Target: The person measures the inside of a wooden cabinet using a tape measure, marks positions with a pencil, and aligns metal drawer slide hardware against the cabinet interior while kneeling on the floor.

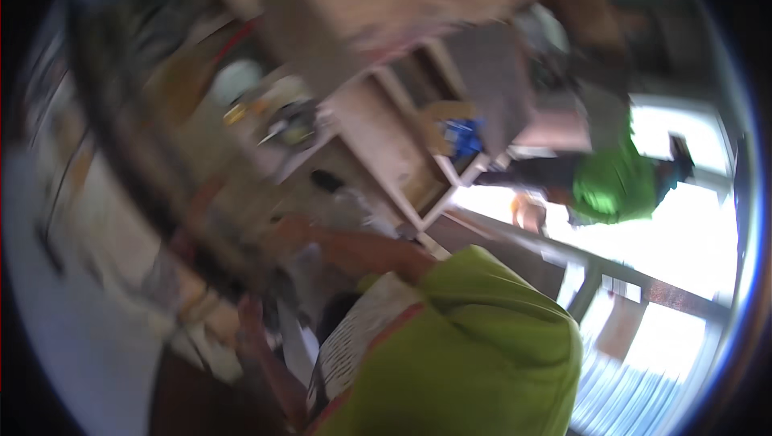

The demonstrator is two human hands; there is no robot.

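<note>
The whole picture is smeared by motion and tilted. A bare forearm leaves a lime-green sleeve [482, 347] and reaches up and left; my right hand [293, 235] at its end is a blur near grey clutter, and its fingers cannot be made out. My left hand [245, 307] shows only as a thin reddish streak at the lower left, beside pale objects. A white dotted cloth with a red edge [358, 339] lies against the green sleeve.
A pale wooden shelf unit [402, 139] stands at the centre with a blue item [462, 137] inside. Another person in a green top [615, 183] bends at the right in bright light. A grey railing [611, 275] crosses the lower right.
</note>
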